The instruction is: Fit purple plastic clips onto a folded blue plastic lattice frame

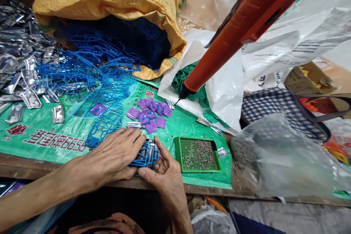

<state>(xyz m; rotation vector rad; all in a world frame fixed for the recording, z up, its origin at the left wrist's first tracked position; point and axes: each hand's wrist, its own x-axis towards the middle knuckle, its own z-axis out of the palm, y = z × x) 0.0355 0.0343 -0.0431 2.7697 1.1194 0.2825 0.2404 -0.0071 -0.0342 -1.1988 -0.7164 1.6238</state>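
Observation:
Near the table's front edge, a blue plastic lattice frame [146,154] lies between my two hands, with dark and silvery parts showing under it. My left hand [120,150] presses over its left end, fingers together on top. My right hand [166,170] grips the right end, thumb along the near side and fingers at the far side. Just beyond, several purple plastic pieces [150,113] lie in a loose heap. A green tray [178,155] of small screws sits to the right of my right hand. More blue frames [105,122] lie beyond my left hand.
A red electric screwdriver [216,55] hangs bit down over the table. An orange woven sack [109,3] spills blue frames at the back. Shiny silver parts [30,76] are piled at left. A white bag [225,91] with green pieces and a clear plastic bag [285,157] stand at right.

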